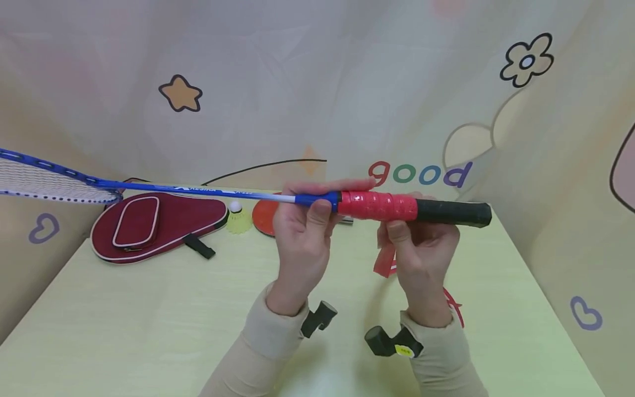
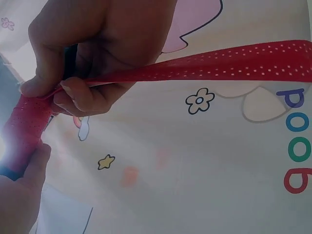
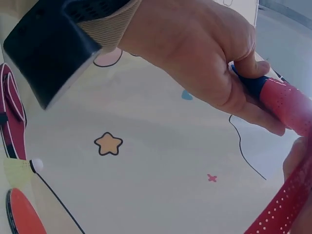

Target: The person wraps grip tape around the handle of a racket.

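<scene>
A blue badminton racket (image 1: 218, 193) is held level above the table, its head at the left edge of the head view. Red perforated tape (image 1: 379, 205) covers the upper part of its black handle (image 1: 453, 213). My left hand (image 1: 302, 242) grips the blue cone just left of the tape, thumb in front. My right hand (image 1: 424, 253) pinches the handle where the red wrap ends. In the left wrist view, a loose length of the tape (image 2: 219, 63) stretches away from my right hand (image 2: 102, 44); the right wrist view also shows my left hand (image 3: 209, 58) at the cone.
Behind the racket on the table (image 1: 149, 320) lie a dark red racket case (image 1: 173, 220) with a black strap, a yellow shuttlecock (image 1: 239, 220) and a red paddle (image 1: 264, 216), partly hidden by my left hand. A printed curtain (image 1: 273, 82) hangs behind.
</scene>
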`<action>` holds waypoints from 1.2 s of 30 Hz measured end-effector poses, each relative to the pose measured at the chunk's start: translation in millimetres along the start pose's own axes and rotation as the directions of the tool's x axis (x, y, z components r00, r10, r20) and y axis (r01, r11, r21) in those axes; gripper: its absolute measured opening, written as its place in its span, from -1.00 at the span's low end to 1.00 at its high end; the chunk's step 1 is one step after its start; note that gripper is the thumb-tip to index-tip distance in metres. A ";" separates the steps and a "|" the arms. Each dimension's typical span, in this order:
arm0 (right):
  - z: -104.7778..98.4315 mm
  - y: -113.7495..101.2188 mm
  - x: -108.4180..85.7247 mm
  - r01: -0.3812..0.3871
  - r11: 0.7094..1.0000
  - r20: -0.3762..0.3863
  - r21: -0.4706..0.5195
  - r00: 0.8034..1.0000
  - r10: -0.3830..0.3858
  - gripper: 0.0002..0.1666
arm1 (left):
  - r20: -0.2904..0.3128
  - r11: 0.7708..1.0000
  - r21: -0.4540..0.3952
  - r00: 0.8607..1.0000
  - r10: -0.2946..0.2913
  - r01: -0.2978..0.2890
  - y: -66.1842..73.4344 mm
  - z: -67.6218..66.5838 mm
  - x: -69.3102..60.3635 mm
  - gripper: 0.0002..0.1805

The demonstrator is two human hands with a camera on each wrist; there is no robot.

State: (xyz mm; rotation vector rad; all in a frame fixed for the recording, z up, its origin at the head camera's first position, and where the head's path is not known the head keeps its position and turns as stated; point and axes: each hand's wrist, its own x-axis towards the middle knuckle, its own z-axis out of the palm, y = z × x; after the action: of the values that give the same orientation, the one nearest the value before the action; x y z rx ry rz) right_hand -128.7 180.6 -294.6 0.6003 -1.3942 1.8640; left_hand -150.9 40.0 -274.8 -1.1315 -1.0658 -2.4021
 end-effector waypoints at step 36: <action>-6.5 -13.1 1.9 -0.125 0.982 0.077 -0.142 0.988 0.137 -0.69 | -0.030 0.993 0.120 0.999 0.013 -0.009 -2.0 -2.7 -2.9 -0.62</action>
State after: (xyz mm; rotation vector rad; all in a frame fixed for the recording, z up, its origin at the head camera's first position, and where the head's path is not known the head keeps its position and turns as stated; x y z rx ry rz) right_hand -119.4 189.3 -287.1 0.5366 -1.6391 1.8441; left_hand -151.5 39.3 -279.1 -1.0537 -1.1738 -2.3050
